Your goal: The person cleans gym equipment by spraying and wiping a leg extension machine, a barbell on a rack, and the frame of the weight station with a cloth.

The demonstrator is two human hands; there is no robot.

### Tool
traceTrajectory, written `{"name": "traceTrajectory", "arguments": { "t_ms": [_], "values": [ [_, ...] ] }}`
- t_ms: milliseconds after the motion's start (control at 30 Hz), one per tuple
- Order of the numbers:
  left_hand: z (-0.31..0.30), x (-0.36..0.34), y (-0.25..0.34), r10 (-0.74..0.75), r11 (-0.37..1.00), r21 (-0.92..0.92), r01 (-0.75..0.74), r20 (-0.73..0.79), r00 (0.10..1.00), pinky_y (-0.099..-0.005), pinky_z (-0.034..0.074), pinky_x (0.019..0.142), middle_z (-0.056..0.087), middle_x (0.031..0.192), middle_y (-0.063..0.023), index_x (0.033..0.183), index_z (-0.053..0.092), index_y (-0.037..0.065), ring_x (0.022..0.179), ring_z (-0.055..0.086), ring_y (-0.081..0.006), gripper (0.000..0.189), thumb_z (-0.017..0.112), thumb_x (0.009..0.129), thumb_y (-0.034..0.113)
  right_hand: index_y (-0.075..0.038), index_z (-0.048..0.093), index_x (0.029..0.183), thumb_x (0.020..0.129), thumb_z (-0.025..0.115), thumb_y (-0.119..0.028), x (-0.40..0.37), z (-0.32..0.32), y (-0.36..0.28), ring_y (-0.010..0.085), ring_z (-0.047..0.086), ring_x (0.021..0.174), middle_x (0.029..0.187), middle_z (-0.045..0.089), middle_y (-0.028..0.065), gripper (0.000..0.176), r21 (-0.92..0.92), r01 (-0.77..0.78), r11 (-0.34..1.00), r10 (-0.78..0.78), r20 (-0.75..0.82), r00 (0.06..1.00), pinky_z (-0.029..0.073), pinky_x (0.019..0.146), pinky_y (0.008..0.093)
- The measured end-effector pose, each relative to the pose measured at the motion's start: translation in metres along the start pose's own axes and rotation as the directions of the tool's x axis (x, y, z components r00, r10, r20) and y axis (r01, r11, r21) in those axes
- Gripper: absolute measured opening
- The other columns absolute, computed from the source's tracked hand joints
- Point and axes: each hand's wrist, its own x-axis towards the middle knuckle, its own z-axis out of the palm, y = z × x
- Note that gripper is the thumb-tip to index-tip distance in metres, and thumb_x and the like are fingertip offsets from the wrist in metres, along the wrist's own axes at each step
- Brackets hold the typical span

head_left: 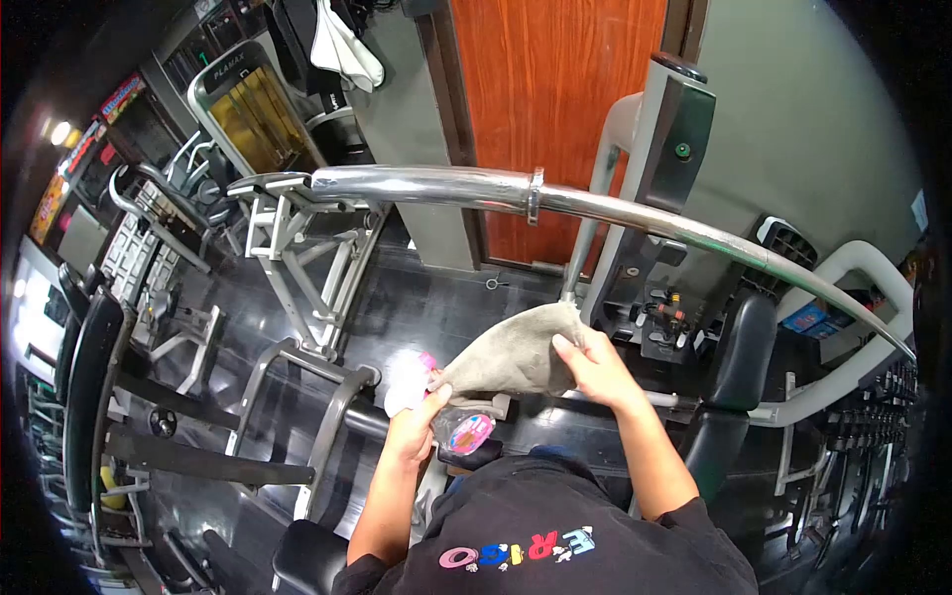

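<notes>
Cloth [511, 357]: here it is, grey-beige, spread between the two hands in front of the dark shirt [555, 521], its long axis slanting from low at the left hand up to the right
Left hand [421, 421]: closed around the bottle [462, 430], thumb up at the cloth's near end, so both things meet here
Right hand [598, 369]: pinching the far end of the cloth, thumb on top, nothing else seen in that grip
Chrome bar [426, 186]: out beyond the cloth, sweeping across from left to right, well apart from it in this view; the right hand looks the nearer of the two to it
Bottle: clear, pink label facing up, base end towards the body
Hard to make out: the white and pink patch at the bottle's upper end, washed out by glare; the left fingers behind the bottle, the right fingers under the cloth; whether the cloth is damp, I cannot tell
</notes>
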Motion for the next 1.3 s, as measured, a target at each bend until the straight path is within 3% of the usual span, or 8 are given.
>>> {"name": "traceTrajectory", "arguments": {
  "t_ms": [233, 433, 500, 700, 767, 967, 1100, 1300],
  "values": [
    [0.057, -0.005, -0.008, -0.078, 0.996, 0.031, 0.084, -0.169, 0.983, -0.0344, 0.045, 0.096, 0.062, 0.117, -0.0094, 0.124, 0.055, 0.001, 0.109, 0.059, -0.0195, 0.039, 0.065, 0.086, 0.002, 0.001, 0.057, 0.115, 0.095, 0.05, -0.023, -0.002, -0.004, 0.015, 0.0382, 0.066, 0.088, 0.094, 0.065, 0.0263, 0.032, -0.141, 0.02, 0.99, -0.041, -0.146, 0.988, 0.049, 0.078, 0.0412],
    [0.096, -0.007, -0.03, -0.005, 0.988, 0.15, 0.031, -0.17, 0.985, -0.0294, 0.044, 0.097, 0.062, 0.118, -0.007, 0.13, 0.053, -0.001, 0.109, 0.058, -0.0151, 0.046, 0.066, 0.086, 0.001, 0.005, 0.057, 0.116, 0.092, 0.05, -0.016, -0.022, 0.026, 0.019, 0.041, 0.059, 0.105, 0.108, 0.062, 0.027, 0.033, -0.221, 0.185, 0.958, -0.164, 0.111, 0.98, 0.047, 0.089, 0.0465],
    [0.1, -0.008, -0.033, 0.027, 0.988, 0.157, -0.006, -0.131, 0.991, -0.0304, 0.045, 0.096, 0.062, 0.118, -0.0064, 0.129, 0.053, -0.001, 0.108, 0.058, -0.0149, 0.044, 0.066, 0.087, 0.005, 0.002, 0.043, 0.135, 0.093, 0.049, -0.017, -0.024, 0.036, 0.02, 0.0403, 0.052, 0.119, 0.125, 0.055, 0.026, 0.046, -0.01, 0.241, 0.97, -0.238, 0.13, 0.963, 0.041, 0.102, 0.0429],
    [0.109, -0.024, -0.001, -0.074, 0.967, 0.253, 0.027, 0.178, 0.981, -0.0335, 0.047, 0.095, 0.061, 0.124, -0.0116, 0.131, 0.052, -0.001, 0.109, 0.06, -0.0187, 0.05, 0.069, 0.087, 0.015, -0.003, 0.051, 0.124, 0.089, 0.067, -0.032, -0.022, 0.031, 0.031, 0.0193, 0.058, 0.11, 0.118, 0.059, 0.0108, 0.048, 0.466, 0.123, 0.876, -0.23, 0.179, 0.957, 0.044, 0.096, 0.0348],
    [0.106, -0.025, 0.002, -0.081, 0.95, 0.314, -0.003, 0.257, 0.963, -0.0338, 0.048, 0.094, 0.057, 0.132, -0.0153, 0.133, 0.05, -0.002, 0.11, 0.061, -0.0219, 0.054, 0.069, 0.086, 0.016, -0.004, 0.053, 0.122, 0.091, 0.066, -0.033, -0.021, 0.029, 0.032, 0.0152, 0.058, 0.107, 0.114, 0.06, 0.0067, 0.045, 0.733, -0.191, 0.653, -0.079, 0.317, 0.945, 0.046, 0.093, 0.0317],
    [0.08, -0.032, 0.003, -0.088, 0.955, 0.293, 0.04, 0.15, 0.985, -0.0327, 0.052, 0.083, 0.061, 0.125, -0.0189, 0.105, 0.056, 0.002, 0.095, 0.065, -0.0205, 0.025, 0.069, 0.085, 0.011, -0.002, 0.057, 0.119, 0.1, 0.052, -0.03, -0.013, 0.035, 0.05, 0.0146, 0.061, 0.099, 0.108, 0.064, 0.0058, 0.034, 0.798, -0.258, 0.545, 0.071, 0.262, 0.962, 0.049, 0.089, 0.0309],
    [0.051, -0.031, 0.014, 0.054, 0.928, 0.366, -0.065, 0.04, 0.998, -0.0312, 0.051, 0.077, 0.066, 0.1, -0.0122, 0.107, 0.061, 0.001, 0.081, 0.063, -0.0158, 0.024, 0.065, 0.089, 0.016, -0.002, 0.058, 0.116, 0.099, 0.045, -0.05, -0.005, 0.03, 0.067, 0.0184, 0.065, 0.094, 0.103, 0.066, 0.0085, 0.053, 0.811, -0.274, 0.516, 0.256, 0.159, 0.954, 0.054, 0.084, 0.0364],
    [0.001, -0.009, 0.051, 0.238, 0.91, 0.375, -0.175, -0.129, 0.963, -0.0267, 0.05, 0.064, 0.065, 0.096, -0.0095, 0.113, 0.057, 0.003, 0.068, 0.062, -0.0141, 0.03, 0.061, 0.095, 0.027, -0.008, 0.058, 0.103, 0.089, 0.044, -0.069, -0.03, 0.034, 0.082, 0.0217, 0.066, 0.082, 0.089, 0.064, 0.0082, 0.065, 0.781, -0.326, 0.533, 0.381, 0.123, 0.916, 0.056, 0.072, 0.039]
  ]
}}
